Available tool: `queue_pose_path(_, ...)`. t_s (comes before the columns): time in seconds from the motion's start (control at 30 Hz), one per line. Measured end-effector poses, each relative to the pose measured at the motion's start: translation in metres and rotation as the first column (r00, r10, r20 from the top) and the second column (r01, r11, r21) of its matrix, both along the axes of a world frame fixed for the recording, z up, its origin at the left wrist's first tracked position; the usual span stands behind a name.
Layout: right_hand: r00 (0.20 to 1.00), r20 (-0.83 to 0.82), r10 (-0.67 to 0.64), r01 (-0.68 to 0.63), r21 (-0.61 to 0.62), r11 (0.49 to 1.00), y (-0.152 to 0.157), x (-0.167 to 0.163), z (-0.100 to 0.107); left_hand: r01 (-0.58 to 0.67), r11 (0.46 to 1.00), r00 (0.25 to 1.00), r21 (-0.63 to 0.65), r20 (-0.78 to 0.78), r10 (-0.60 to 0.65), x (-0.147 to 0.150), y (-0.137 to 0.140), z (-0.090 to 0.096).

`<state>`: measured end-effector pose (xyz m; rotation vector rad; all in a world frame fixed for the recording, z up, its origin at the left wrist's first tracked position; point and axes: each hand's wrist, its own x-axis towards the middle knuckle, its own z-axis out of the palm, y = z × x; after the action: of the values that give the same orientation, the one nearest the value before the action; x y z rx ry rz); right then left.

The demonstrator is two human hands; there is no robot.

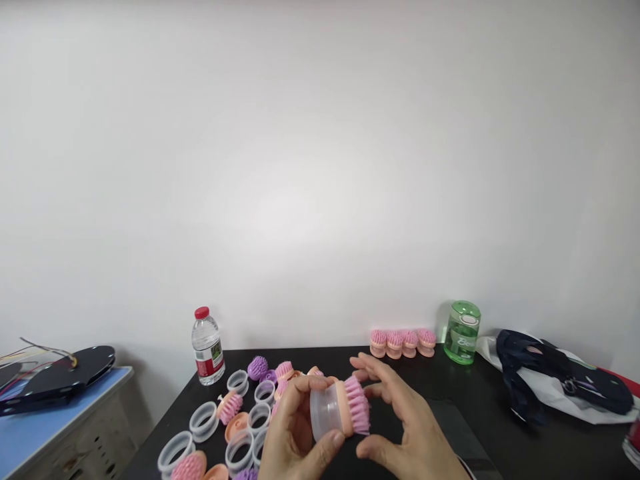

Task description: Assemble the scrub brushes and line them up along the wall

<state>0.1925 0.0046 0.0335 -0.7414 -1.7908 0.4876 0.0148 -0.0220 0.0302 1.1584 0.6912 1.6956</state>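
My left hand [299,433] grips a round scrub brush [345,408] by its clear plastic cup, holding it on its side above the table. The brush has a peach collar and pink bristles that face right. Around the bristle end curves my right hand [395,420], its thumb and fingers apart, and I see a gap between thumb and bristles. To the left lie loose clear rings [203,421], a pink brush head [230,407], a purple brush head [258,368] and peach discs [237,425]. The left hand hides part of this pile.
Several pink-bristled brushes [394,343] stand in a row by the wall. Beside them is a green jar [463,332]; a water bottle [209,347] stands at back left. A dark bag [565,377] lies right. A flat dark panel [463,437] rests near my right hand.
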Motion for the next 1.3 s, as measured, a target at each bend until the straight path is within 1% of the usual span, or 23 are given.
queue_pose_path(0.07,0.999,0.036,0.016,-0.016,0.017,1.000,-0.001,-0.001,0.000,0.022,1.000,1.000,0.009,-0.004,-0.022,-0.001,0.000,-0.001)
queue_pose_path(0.17,0.999,0.005,0.050,-0.050,0.016,0.999,-0.001,-0.003,-0.003,0.028,0.999,0.999,0.042,-0.044,-0.026,-0.003,0.002,-0.006)
queue_pose_path(0.23,0.998,-0.013,0.062,-0.062,-0.029,0.998,0.000,-0.005,-0.004,-0.003,0.997,0.993,0.083,-0.115,0.013,-0.005,0.005,-0.011)
queue_pose_path(0.3,0.999,-0.003,0.042,-0.042,-0.097,0.994,0.000,-0.007,-0.006,-0.071,0.985,0.966,0.158,-0.237,0.108,-0.007,0.010,-0.018)
queue_pose_path(0.33,1.000,0.010,0.016,-0.014,-0.128,0.992,-0.001,-0.009,-0.007,-0.122,0.970,0.931,0.209,-0.315,0.184,-0.007,0.013,-0.021)
queue_pose_path(0.37,1.000,0.025,-0.015,0.019,-0.149,0.989,-0.001,-0.011,-0.007,-0.174,0.947,0.876,0.271,-0.396,0.274,-0.008,0.015,-0.024)
queue_pose_path(0.43,0.997,0.057,-0.058,0.066,-0.154,0.986,-0.001,-0.015,-0.008,-0.247,0.878,0.713,0.409,-0.538,0.451,-0.009,0.019,-0.027)
queue_pose_path(0.47,0.996,0.065,-0.057,0.066,-0.138,0.988,0.000,-0.017,-0.009,-0.245,0.849,0.622,0.469,-0.595,0.509,-0.011,0.021,-0.026)
queue_pose_path(0.5,0.998,0.058,-0.039,0.045,-0.119,0.992,0.001,-0.018,-0.010,-0.223,0.831,0.543,0.509,-0.644,0.540,-0.013,0.022,-0.025)
queue_pose_path(0.53,0.999,0.040,-0.011,0.015,-0.102,0.995,0.004,-0.019,-0.011,-0.202,0.825,0.482,0.527,-0.680,0.552,-0.017,0.022,-0.022)
queue_pose_path(0.57,1.000,0.018,0.005,-0.003,-0.089,0.996,0.008,-0.019,-0.013,-0.198,0.825,0.442,0.529,-0.703,0.557,-0.021,0.023,-0.018)
queue_pose_path(0.6,1.000,0.008,-0.004,0.005,-0.085,0.996,0.014,-0.018,-0.015,-0.216,0.830,0.423,0.514,-0.717,0.555,-0.026,0.023,-0.014)
queue_pose_path(0.63,0.998,0.036,-0.041,0.044,-0.088,0.995,0.021,-0.016,-0.018,-0.260,0.830,0.424,0.494,-0.714,0.558,-0.032,0.022,-0.008)
queue_pose_path(0.67,0.990,0.102,-0.093,0.102,-0.093,0.990,0.028,-0.014,-0.022,-0.313,0.825,0.434,0.471,-0.702,0.565,-0.037,0.022,-0.003)
queue_pose_path(0.73,0.942,0.280,-0.182,0.213,-0.083,0.974,0.044,-0.010,-0.031,-0.423,0.800,0.461,0.425,-0.660,0.594,-0.047,0.019,0.006)
queue_pose_path(0.8,0.888,0.413,-0.203,0.251,-0.067,0.966,0.059,-0.007,-0.042,-0.504,0.778,0.491,0.376,-0.616,0.616,-0.054,0.017,0.011)
queue_pose_path(0.87,0.858,0.469,-0.208,0.267,-0.063,0.962,0.071,-0.004,-0.053,-0.549,0.772,0.538,0.320,-0.572,0.619,-0.059,0.016,0.013)
queue_pose_path(0.97,0.807,0.551,-0.213,0.292,-0.058,0.955,0.079,-0.004,-0.066,-0.583,0.780,0.611,0.228,-0.509,0.606,-0.062,0.014,0.012)
queue_pose_path(1.1,0.773,0.622,-0.127,0.208,-0.060,0.976,0.078,-0.014,-0.077,-0.628,0.757,0.647,0.180,-0.420,0.637,-0.062,0.015,0.013)
queue_pose_path(1.17,0.757,0.643,-0.116,0.193,-0.050,0.980,0.077,-0.021,-0.082,-0.606,0.782,0.691,0.147,-0.390,0.609,-0.061,0.015,0.013)
queue_pose_path(1.2,0.747,0.652,-0.129,0.206,-0.042,0.978,0.078,-0.023,-0.085,-0.586,0.800,0.717,0.126,-0.378,0.585,-0.061,0.016,0.013)
queue_pose_path(1.3,0.715,0.668,-0.205,0.293,-0.020,0.956,0.084,-0.020,-0.094,-0.539,0.838,0.776,0.086,-0.336,0.534,-0.060,0.016,0.013)
